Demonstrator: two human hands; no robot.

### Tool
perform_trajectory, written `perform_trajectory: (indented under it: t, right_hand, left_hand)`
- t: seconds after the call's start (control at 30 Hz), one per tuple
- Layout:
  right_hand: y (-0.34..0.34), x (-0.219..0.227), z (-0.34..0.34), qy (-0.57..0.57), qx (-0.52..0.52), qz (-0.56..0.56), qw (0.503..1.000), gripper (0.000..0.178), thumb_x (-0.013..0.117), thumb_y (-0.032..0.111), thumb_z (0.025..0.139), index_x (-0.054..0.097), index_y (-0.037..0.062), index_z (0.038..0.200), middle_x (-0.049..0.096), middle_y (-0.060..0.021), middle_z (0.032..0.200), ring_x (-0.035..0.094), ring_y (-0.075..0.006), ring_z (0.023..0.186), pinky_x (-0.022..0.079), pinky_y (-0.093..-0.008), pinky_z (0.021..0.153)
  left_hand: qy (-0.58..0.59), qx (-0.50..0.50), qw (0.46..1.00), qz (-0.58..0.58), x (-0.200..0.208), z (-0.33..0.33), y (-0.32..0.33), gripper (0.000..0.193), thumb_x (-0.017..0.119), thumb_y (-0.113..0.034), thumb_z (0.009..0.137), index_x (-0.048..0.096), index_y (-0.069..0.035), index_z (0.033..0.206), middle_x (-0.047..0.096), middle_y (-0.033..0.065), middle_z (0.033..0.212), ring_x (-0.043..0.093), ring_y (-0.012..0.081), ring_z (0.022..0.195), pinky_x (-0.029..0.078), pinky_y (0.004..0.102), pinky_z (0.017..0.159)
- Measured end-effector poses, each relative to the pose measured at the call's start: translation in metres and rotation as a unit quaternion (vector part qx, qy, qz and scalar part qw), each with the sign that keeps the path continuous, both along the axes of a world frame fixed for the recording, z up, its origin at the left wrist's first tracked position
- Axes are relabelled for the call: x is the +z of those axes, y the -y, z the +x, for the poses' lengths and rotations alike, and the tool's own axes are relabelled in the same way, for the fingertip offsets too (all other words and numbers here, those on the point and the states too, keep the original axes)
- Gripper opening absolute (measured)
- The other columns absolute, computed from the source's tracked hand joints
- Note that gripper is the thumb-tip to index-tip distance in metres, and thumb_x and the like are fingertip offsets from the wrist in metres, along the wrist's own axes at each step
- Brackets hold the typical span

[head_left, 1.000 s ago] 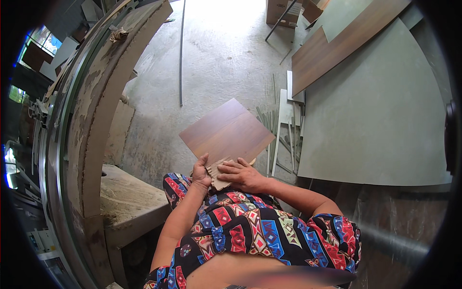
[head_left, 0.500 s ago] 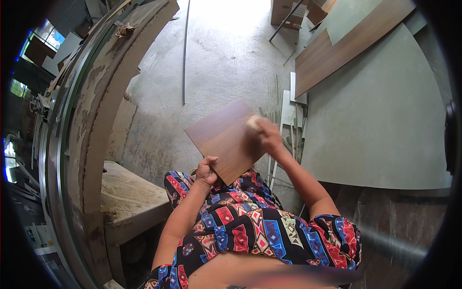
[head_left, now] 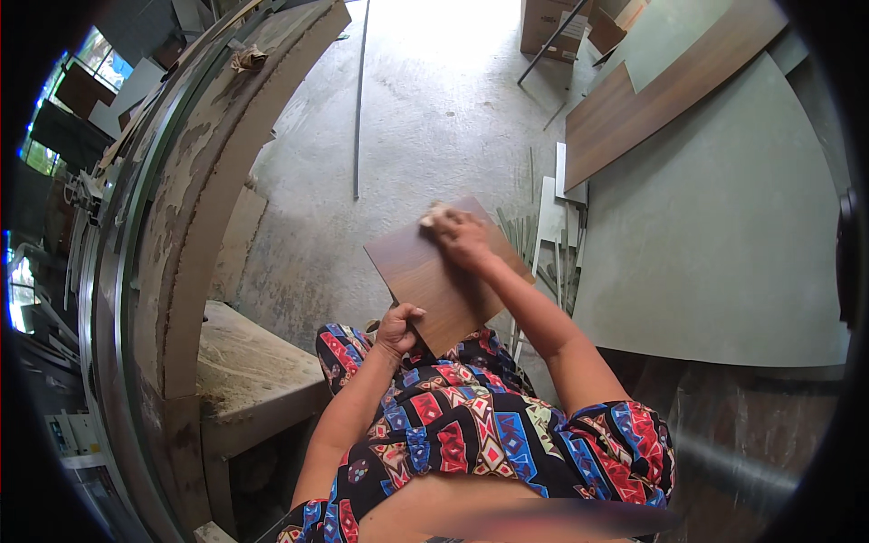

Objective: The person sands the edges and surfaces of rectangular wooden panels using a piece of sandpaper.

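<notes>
A flat brown wood-grain board [head_left: 421,271] is tilted in front of my lap. My left hand [head_left: 396,329] grips its near left edge, thumb on top and the other fingers underneath. In my right hand [head_left: 463,240] is a crumpled pale cloth [head_left: 434,215], pressed on the board's face close to its far edge. The right fingers are bent over the cloth and slightly blurred. The board's underside is hidden.
A dusty low ledge [head_left: 249,357] stands at my left beside a long worn bench edge [head_left: 213,181]. Large grey panels [head_left: 697,226] and a brown wood-grain strip [head_left: 652,104] lie at right, near thin strips [head_left: 557,262]. A cardboard box [head_left: 548,25] and a long rod [head_left: 360,109] are farther off.
My right hand has moved the cloth leftward across the board, from its right side toward the far middle. The left hand keeps its hold on the edge. The whole view has shifted slightly.
</notes>
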State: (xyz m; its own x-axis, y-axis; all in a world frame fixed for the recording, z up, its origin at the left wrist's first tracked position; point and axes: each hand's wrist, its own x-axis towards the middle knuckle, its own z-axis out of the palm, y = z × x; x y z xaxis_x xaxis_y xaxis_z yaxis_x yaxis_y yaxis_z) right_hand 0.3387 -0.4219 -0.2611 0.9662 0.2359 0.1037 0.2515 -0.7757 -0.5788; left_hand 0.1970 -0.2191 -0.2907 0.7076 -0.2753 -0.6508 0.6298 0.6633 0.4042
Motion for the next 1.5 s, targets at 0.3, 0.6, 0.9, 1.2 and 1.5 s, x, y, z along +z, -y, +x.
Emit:
perform_trajectory:
  t: [0.3, 0.6, 0.9, 1.2, 1.5]
  right_hand:
    - [0.012, 0.016, -0.046, 0.006, 0.009, -0.052, 0.999, 0.042, 0.056, 0.037, 0.086, 0.056, 0.0226, 0.126, 0.05, -0.0129, 0.123, 0.042, -0.0337, 0.117, 0.029, -0.0493, 0.098]
    - [0.053, 0.023, -0.128, 0.096, 0.291, 0.091, 0.947, 0.057, 0.064, 0.022, 0.081, 0.046, 0.007, 0.133, 0.041, -0.0184, 0.138, 0.036, -0.0383, 0.129, 0.027, -0.048, 0.108]
    - [0.072, -0.026, -0.002, 0.02, 0.01, 0.039, 0.999, 0.048, 0.053, 0.027, 0.09, 0.047, 0.009, 0.134, 0.038, -0.0175, 0.143, 0.032, -0.0337, 0.134, 0.02, -0.0459, 0.111]
    - [-0.056, 0.012, -0.03, 0.048, 0.242, 0.097, 0.964, 0.046, 0.051, 0.029, 0.093, 0.046, 0.0175, 0.138, 0.032, -0.0138, 0.149, 0.025, -0.0315, 0.139, 0.015, -0.0432, 0.113]
    - [0.026, 0.038, -0.112, 0.039, 0.303, 0.074, 0.949, 0.05, 0.052, 0.029, 0.09, 0.045, 0.0151, 0.138, 0.034, -0.014, 0.146, 0.028, -0.0324, 0.137, 0.02, -0.0452, 0.111]
  left_hand:
    - [-0.007, 0.002, 1.0, -0.001, 0.012, 0.002, 0.007, 0.008, 0.059, -0.003, 0.072, 0.063, 0.001, 0.077, 0.065, 0.0113, 0.081, 0.063, 0.0243, 0.079, 0.049, 0.0394, 0.088]
    - [-0.015, -0.008, 0.999, -0.033, 0.016, -0.001, 0.003, 0.008, 0.059, -0.004, 0.077, 0.065, 0.0, 0.076, 0.067, 0.0107, 0.08, 0.064, 0.0216, 0.077, 0.051, 0.0357, 0.082]
    - [-0.002, -0.031, 0.999, -0.007, 0.022, 0.004, 0.008, 0.004, 0.061, -0.001, 0.075, 0.064, -0.001, 0.072, 0.065, 0.0085, 0.077, 0.063, 0.021, 0.075, 0.051, 0.0358, 0.08]
    - [-0.005, -0.009, 1.0, 0.016, 0.012, 0.001, -0.001, 0.02, 0.056, 0.002, 0.071, 0.062, 0.001, 0.09, 0.066, 0.0137, 0.093, 0.064, 0.027, 0.088, 0.049, 0.0414, 0.09]
    - [0.016, -0.055, 0.993, -0.106, 0.014, 0.0, 0.002, 0.032, 0.055, -0.004, 0.074, 0.059, 0.004, 0.105, 0.065, 0.0151, 0.102, 0.063, 0.0302, 0.097, 0.047, 0.0461, 0.095]
